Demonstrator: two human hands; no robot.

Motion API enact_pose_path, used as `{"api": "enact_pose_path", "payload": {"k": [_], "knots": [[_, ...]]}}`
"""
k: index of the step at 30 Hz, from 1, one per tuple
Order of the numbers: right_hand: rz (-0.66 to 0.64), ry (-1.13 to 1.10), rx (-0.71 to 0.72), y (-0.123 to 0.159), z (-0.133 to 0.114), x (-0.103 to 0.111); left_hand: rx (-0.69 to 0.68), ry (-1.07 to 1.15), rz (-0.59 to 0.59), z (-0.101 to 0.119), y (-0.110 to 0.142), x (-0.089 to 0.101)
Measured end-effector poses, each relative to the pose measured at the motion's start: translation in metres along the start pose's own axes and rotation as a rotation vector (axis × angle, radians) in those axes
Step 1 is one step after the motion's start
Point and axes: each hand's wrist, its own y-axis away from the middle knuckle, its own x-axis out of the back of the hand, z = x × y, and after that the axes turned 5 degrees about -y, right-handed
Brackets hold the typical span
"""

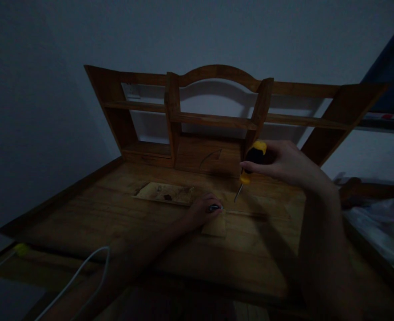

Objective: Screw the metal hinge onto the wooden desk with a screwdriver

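Observation:
In the head view, my right hand (284, 161) is closed around the yellow and black handle of a screwdriver (255, 157). Its metal shaft slants down to the left, and the tip hangs apart from the table, up and right of my left hand (202, 210). That left hand rests low over the tabletop, its fingers closed on a small dark, shiny object (213, 207) whose kind I cannot make out. Just below these fingers lies a pale flat piece (215, 226). Beside it, a thin pale strip (250, 213) runs to the right.
A wooden tabletop (93, 214) carries a brown, stained flat piece (166, 192) left of centre. Wooden shelving (213, 119) rises at the back against the wall. A white cable (83, 265) loops at the lower left. Crumpled plastic (380, 223) lies at the right. The light is dim.

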Motion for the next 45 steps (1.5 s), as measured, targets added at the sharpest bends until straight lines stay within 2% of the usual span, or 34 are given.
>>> {"api": "enact_pose_path", "payload": {"k": [3,6,20,28,41,45], "knots": [[-0.121,0.047,0.037,-0.001,0.005,-0.004,0.014,0.001,0.002,0.000,0.001,0.000],[-0.158,0.073,0.061,-0.002,0.006,-0.006,0.021,0.021,-0.003,0.002,0.001,0.001],[-0.123,0.077,0.109,-0.005,-0.010,-0.019,0.042,-0.002,-0.011,0.007,-0.001,0.005],[-0.104,0.118,0.117,-0.005,-0.008,-0.020,0.048,0.037,-0.030,0.006,0.000,0.006],[-0.153,0.089,0.112,-0.008,-0.006,-0.023,0.037,0.029,-0.028,0.009,-0.002,0.007],[-0.101,0.109,0.144,-0.008,-0.008,-0.028,0.039,0.023,-0.041,0.007,-0.001,0.006]]}}
